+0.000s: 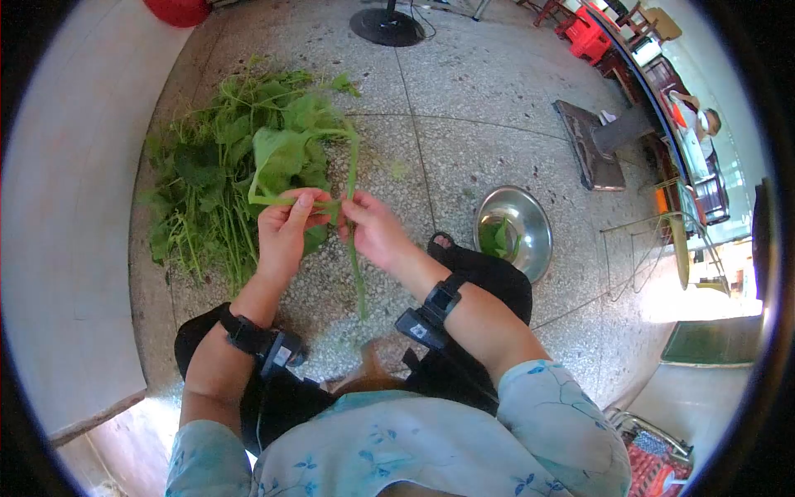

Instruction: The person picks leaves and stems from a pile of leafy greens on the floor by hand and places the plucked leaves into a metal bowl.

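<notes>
left hand [282, 235] and right hand [378, 230] pinch a green stem [354, 159] between them, a leafy pile [203, 170] beyond the left.

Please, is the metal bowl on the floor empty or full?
Neither: some green pieces lie in the metal bowl, which is otherwise bare inside.

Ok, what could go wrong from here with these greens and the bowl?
The leafy vine pinched in the left hand and right hand might snap unevenly if tugged. The metal bowl stands close by the right knee, so a leg shift could tip it and spill its greens. The leafy pile lies on the floor, so it may pick up grit.
</notes>
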`<state>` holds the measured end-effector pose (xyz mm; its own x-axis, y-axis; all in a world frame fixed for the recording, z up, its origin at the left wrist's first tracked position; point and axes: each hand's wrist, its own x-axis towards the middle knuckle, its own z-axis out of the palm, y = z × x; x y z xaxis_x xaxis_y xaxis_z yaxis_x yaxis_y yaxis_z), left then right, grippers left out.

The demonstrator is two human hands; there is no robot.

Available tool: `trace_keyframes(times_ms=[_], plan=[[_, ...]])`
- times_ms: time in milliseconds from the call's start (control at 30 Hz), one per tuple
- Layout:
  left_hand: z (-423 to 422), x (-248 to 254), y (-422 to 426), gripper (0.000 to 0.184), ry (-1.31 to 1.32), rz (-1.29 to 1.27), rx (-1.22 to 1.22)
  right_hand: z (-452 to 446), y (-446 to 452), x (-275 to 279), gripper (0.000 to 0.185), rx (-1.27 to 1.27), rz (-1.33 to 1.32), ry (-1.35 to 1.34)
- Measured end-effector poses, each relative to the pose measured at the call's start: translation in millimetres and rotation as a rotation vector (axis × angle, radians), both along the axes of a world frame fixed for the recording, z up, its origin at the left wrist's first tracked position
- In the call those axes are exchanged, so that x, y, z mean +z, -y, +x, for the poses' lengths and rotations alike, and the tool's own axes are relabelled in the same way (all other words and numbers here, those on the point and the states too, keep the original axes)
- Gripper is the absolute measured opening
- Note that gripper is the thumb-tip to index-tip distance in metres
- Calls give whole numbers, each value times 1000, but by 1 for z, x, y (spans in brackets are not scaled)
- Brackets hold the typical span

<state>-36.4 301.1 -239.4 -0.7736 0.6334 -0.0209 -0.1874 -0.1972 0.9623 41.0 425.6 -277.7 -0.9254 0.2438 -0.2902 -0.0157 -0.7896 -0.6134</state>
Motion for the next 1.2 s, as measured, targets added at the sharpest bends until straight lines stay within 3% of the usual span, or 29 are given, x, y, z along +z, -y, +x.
trace_keyframes(times_ms=[200,233,300,333,400,567,700,767,833,933,1000,1033,1100,1133,1200], plan=[[7,23,5,22,-20,134,141,-16,5,30,13,-89,16,-133],[6,34,9,22,10,137,182,-21,5,35,11,-176,135,-70],[1,53,25,20,-58,260,268,-29,-49,4,10,-283,151,-101],[-5,55,32,21,-106,327,303,-29,-57,24,9,-322,2,-120],[-23,57,45,22,31,315,329,-35,-47,48,16,-260,136,-160],[-41,43,68,23,387,300,324,-59,-13,4,28,-169,481,9],[-43,29,83,21,336,261,271,-73,18,-17,28,-127,502,-8],[-44,49,100,19,243,252,285,-75,18,-31,27,-112,514,46],[-44,68,122,20,142,459,383,-72,25,-41,27,-112,497,125],[-48,63,152,22,137,662,443,-71,36,-50,27,-8,397,292],[-39,52,167,23,199,476,515,-66,47,-50,31,487,789,541],[-36,47,170,23,210,476,533,-63,53,-50,31,506,792,549],[-27,35,169,22,406,166,578,-56,64,-51,37,951,1016,637],[-23,36,167,21,405,109,554,-49,74,-40,37,968,1017,645],[-19,37,159,22,353,46,522,-27,90,0,37,750,413,263]])
